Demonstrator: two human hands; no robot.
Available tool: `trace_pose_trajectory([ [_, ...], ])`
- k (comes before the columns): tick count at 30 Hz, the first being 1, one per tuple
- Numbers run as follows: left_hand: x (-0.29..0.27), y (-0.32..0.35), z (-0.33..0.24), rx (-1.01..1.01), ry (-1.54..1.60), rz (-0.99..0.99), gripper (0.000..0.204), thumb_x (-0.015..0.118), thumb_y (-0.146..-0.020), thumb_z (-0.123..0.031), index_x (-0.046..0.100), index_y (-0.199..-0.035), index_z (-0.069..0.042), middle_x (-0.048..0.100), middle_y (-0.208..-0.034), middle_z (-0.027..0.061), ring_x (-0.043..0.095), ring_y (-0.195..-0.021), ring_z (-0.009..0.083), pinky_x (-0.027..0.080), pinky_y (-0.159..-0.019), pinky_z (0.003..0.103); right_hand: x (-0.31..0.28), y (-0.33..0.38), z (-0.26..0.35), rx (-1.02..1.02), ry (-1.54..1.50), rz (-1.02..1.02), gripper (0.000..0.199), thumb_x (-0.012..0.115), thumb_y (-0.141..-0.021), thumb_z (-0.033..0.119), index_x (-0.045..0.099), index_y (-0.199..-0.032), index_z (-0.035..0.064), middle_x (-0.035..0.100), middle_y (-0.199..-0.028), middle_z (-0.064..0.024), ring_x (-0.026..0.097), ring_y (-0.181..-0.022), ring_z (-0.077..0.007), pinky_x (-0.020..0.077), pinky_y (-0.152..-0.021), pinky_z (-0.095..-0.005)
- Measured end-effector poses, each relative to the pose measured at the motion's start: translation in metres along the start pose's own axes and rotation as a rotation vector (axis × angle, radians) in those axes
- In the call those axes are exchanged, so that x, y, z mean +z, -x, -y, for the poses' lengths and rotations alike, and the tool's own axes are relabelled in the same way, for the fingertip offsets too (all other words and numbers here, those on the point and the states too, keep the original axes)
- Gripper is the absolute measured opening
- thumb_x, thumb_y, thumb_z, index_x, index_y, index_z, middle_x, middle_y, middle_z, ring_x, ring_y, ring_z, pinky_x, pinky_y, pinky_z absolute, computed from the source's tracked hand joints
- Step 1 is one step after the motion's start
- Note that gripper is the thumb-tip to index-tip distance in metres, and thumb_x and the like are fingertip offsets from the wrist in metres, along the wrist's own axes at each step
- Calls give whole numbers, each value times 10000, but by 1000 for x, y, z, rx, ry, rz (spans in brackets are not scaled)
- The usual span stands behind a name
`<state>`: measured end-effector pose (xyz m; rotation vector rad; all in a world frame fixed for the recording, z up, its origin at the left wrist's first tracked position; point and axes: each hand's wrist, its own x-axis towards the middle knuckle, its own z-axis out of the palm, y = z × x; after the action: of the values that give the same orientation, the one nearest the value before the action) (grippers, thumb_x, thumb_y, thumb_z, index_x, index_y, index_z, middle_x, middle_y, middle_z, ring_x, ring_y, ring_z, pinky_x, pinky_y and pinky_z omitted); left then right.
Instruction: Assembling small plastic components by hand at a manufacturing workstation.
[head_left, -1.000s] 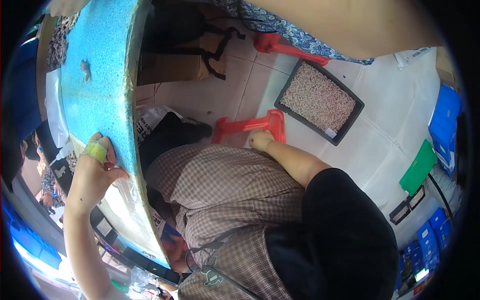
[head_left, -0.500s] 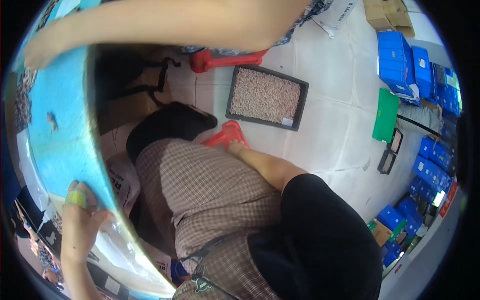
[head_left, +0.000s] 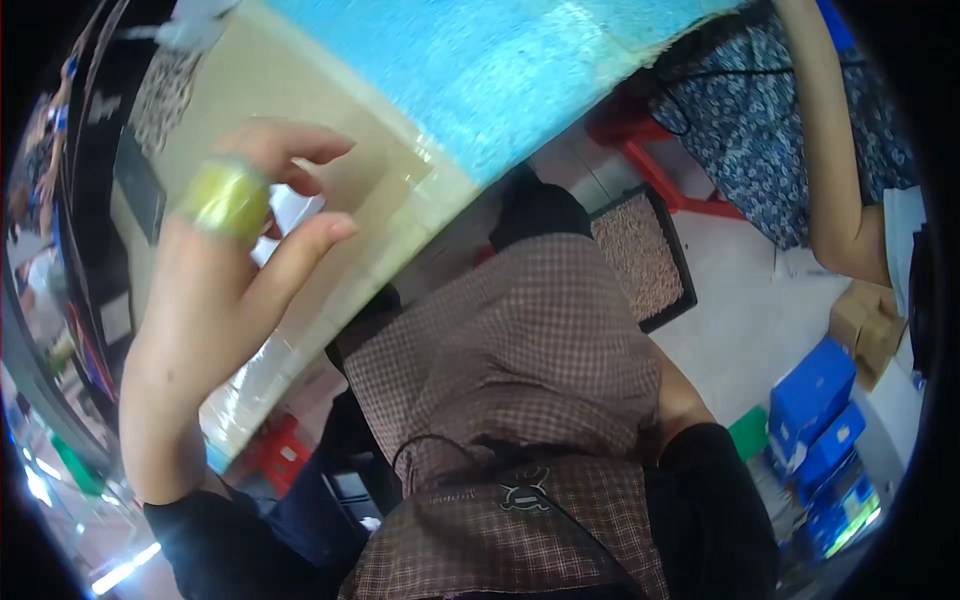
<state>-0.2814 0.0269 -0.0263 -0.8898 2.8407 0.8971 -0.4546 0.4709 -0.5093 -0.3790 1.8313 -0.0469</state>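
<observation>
My left hand [head_left: 225, 250], with a yellow band [head_left: 228, 198] wrapped round it near the finger bases, hovers above the beige part of a worktable [head_left: 345, 95]. Its fingers are bent, and the thumb stands apart from them. A small white piece [head_left: 293, 207] shows behind the gap between thumb and fingers; I see no grip on it. Beside the beige part lies a bright blue tabletop [head_left: 480, 60]. My right forearm [head_left: 678, 385] passes behind a brown checked apron [head_left: 530, 330], which hides my right hand.
A black tray of small pale bits [head_left: 640, 258] stands on the floor beyond my lap, near a red stool [head_left: 690, 190]. At the right is a co-worker's arm [head_left: 825, 140] beside patterned clothing. Blue boxes [head_left: 812, 385] and a cardboard box [head_left: 865, 325] stand farther right.
The view has swung left over the table. My left hand has lifted from the table edge. My right hand, earlier by a red stool, has gone out of sight behind the apron.
</observation>
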Motion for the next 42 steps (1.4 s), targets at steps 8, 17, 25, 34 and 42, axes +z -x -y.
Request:
trace_pose_trajectory([
  [8,124,152,-25,-62,646,273,247,759,-758,-170,630,-924,-40,648,-868,107,638,-847,251,507,-775,383,-94,-7,91,-443,-350,-370,388,538,-935,316,611,-1102,-26,661,-1027,-137,625,-981,-211,456,-879,-286],
  [17,107,153,55,-169,-752,-686,974,622,-720,-696,382,-1362,-5,359,-1384,199,302,-1321,384,246,-1084,515,-119,98,274,-908,74,-511,308,528,-892,236,619,-1104,31,650,-1013,-151,626,-980,-294,478,-855,-346],
  [25,116,146,92,-91,-855,-559,943,680,-746,-562,326,-1421,-7,272,-1485,183,266,-1375,330,198,-1116,493,-10,-97,312,-554,750,-189,246,514,-826,139,705,-949,45,667,-1039,-177,651,-962,-318,517,-762,-433],
  [34,211,161,145,-172,-804,-436,858,603,-794,-558,354,-1394,2,316,-1442,190,312,-1331,323,238,-1089,476,155,-214,242,-500,550,-69,258,513,-843,96,663,-1049,61,620,-1164,-122,611,-1053,-306,503,-853,-394],
  [42,253,165,160,-272,-750,-312,792,534,-836,-554,378,-1370,9,355,-1404,197,353,-1292,316,274,-1064,461,199,-316,318,-711,425,-312,348,563,-850,142,566,-1183,41,519,-1274,-91,537,-1149,-278,477,-915,-394],
])
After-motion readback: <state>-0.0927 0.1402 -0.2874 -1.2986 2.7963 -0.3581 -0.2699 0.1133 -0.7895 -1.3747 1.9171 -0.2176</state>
